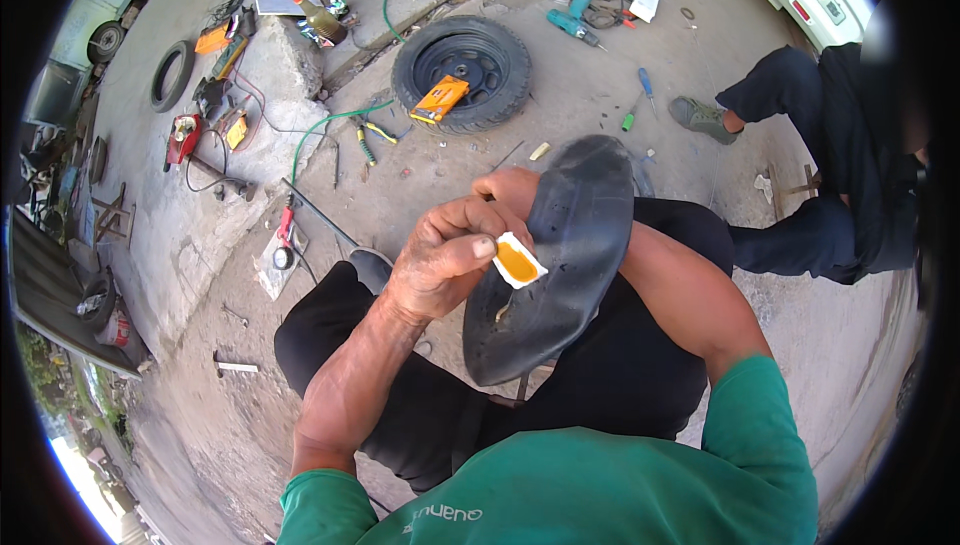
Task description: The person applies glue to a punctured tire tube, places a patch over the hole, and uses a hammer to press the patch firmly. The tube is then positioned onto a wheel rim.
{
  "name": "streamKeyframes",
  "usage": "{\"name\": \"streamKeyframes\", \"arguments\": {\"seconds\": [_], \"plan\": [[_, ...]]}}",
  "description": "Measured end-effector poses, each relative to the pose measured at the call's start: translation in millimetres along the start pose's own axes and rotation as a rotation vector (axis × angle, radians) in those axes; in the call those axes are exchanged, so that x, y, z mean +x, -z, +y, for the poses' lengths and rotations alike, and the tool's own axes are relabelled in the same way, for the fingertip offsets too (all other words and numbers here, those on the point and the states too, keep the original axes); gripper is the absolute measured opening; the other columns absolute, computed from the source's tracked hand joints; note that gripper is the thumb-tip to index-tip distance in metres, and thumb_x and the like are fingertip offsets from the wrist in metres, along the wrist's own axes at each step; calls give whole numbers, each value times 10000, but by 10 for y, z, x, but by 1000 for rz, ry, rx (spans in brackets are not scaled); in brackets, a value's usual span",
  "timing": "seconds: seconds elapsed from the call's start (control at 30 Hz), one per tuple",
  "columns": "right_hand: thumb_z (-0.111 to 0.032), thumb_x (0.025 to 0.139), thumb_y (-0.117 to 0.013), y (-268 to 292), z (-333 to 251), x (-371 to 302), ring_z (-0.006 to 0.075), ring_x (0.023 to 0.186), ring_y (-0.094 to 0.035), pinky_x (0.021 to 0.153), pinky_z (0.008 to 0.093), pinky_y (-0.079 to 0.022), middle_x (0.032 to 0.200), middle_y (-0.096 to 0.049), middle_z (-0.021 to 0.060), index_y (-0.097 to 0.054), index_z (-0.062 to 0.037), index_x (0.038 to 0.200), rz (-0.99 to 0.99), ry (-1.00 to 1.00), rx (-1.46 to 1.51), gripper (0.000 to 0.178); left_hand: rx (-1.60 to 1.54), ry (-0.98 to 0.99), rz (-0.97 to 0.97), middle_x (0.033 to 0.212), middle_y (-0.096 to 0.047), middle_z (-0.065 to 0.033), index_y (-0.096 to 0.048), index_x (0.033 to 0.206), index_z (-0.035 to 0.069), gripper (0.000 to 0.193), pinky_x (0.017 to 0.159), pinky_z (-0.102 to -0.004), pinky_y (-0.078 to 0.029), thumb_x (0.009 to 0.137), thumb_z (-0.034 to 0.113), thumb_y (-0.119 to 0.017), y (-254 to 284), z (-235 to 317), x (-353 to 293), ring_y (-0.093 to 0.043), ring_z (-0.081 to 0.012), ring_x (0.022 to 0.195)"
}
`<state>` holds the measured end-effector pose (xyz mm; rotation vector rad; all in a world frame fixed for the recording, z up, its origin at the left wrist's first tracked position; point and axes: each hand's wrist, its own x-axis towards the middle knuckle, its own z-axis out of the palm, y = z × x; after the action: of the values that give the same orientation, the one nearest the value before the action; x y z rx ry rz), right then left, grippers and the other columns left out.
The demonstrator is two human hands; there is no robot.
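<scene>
Between the thumb and fingers of my left hand [450,245] is a small tyre patch [518,261], white at its edges with an orange-yellow middle. It sits over a black rubber inner tube [580,235], which lies tilted across my lap. Behind the tube, my right forearm passes under it. Part of my right hand [512,188] shows bent at the tube's left edge, close to my left hand, and supports the tube. Most of the right hand's grip is hidden. A small pale spot and a wrinkle mark the tube below the patch.
Ahead lies a wheel with its tyre [462,70], an orange box [440,99] on it. Pliers [366,139], a screwdriver [647,82], a drill [577,17] and a red-handled gauge [286,235] lie about. Another person's leg [775,95] is at right. A green hose [320,123] crosses the ground.
</scene>
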<state>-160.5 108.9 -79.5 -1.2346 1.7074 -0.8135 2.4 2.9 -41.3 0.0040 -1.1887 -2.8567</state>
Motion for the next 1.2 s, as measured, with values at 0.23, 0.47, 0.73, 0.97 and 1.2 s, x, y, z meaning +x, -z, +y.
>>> {"name": "streamKeyframes", "arguments": {"seconds": [0.23,0.47,0.73,0.97,1.2], "plan": [[-222,915,-693,181,433,-379,322,1011,-654,890,399,-519,1083,-719,164,-693,-32,1112,-130,234,-103,273,20,-158,168,1013,-701,-206,-672,966,44,176,912,-409,-495,913,212,-682,271,284,-99,-654,-300,988],[-251,877,-771,528,61,-614,216,1140,-633,990,363,-492,1247,-685,112,-646,-44,1314,-86,31,101,499,45,-301,247,1044,-703,-213,-662,964,42,147,908,-415,-504,939,187,-658,327,361,-175,-659,-299,1003],[-234,825,-796,429,-206,-437,259,1197,-633,1037,411,-498,1298,-643,152,-476,49,1436,42,87,1124,746,294,-291,195,1052,-701,-194,-653,960,35,53,934,-432,-520,938,83,-649,175,290,-173,-667,-294,1051],[-160,873,-691,288,-163,-388,265,1046,-707,939,414,-585,1233,-669,173,-534,42,1364,76,-120,1195,553,559,-110,117,1067,-706,-147,-666,896,26,54,890,-343,-549,886,-26,-671,12,184,-265,-679,-203,1029],[-159,891,-675,366,2,-498,275,1046,-717,933,410,-582,1177,-699,171,-568,49,1328,-16,-251,1307,496,883,-235,-65,1005,-738,-114,-663,872,31,127,855,-368,-570,795,-49,-726,-62,106,-274,-719,-257,971]]}}
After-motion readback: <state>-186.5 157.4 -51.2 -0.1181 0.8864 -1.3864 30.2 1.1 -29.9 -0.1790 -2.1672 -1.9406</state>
